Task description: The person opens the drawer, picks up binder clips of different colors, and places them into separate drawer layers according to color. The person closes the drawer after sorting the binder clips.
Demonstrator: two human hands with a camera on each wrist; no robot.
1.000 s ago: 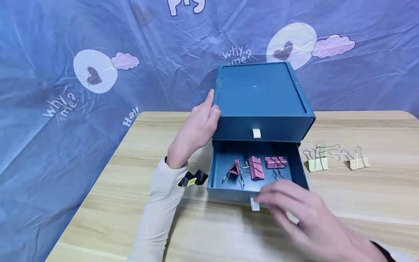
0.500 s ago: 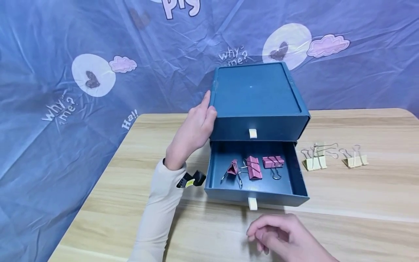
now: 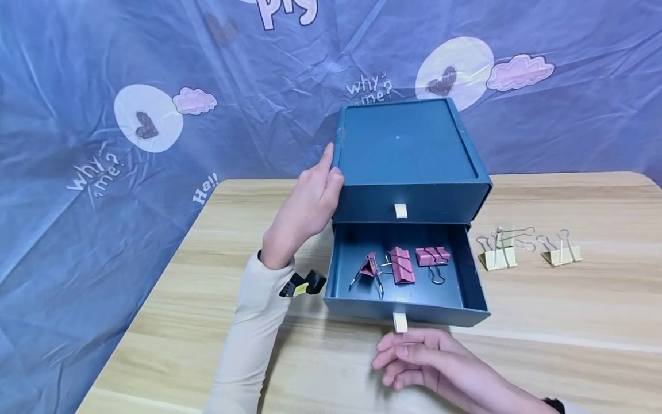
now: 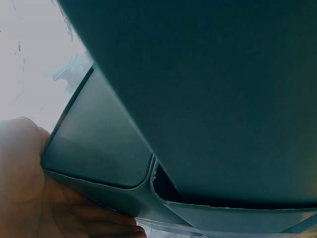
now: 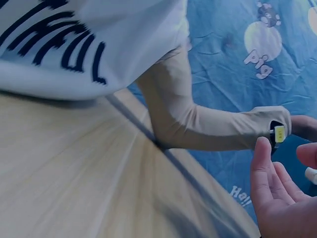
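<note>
A dark blue two-drawer box point(image 3: 405, 144) stands on the table, its lower drawer point(image 3: 357, 307) pulled out and its upper one pushed in. My left hand point(image 3: 307, 201) rests on the box's left side, fingers mostly straight along the wall; in the left wrist view the hand point(image 4: 25, 168) lies at the box's edge. Three pink binder clips, left point(image 3: 369, 265), middle point(image 3: 401, 265) and right point(image 3: 432, 256), lie in the lower drawer. My right hand point(image 3: 434, 362) is just below that drawer's white pull tab point(image 3: 400, 322), fingers loosely bent, holding nothing. Whether it touches the tab, I cannot tell.
Pale yellow binder clips stand right of the box: a bunched group point(image 3: 498, 257) and a single clip point(image 3: 562, 255). The wooden table point(image 3: 233, 241) ends at a blue printed cloth point(image 3: 258, 103). A camera point(image 3: 302, 284) sits on the left wrist.
My right hand has drawn back from the drawer's front right to below it, then shifted slightly left and up towards the tab, fingers spreading. The left hand, drawer and clips stay put.
</note>
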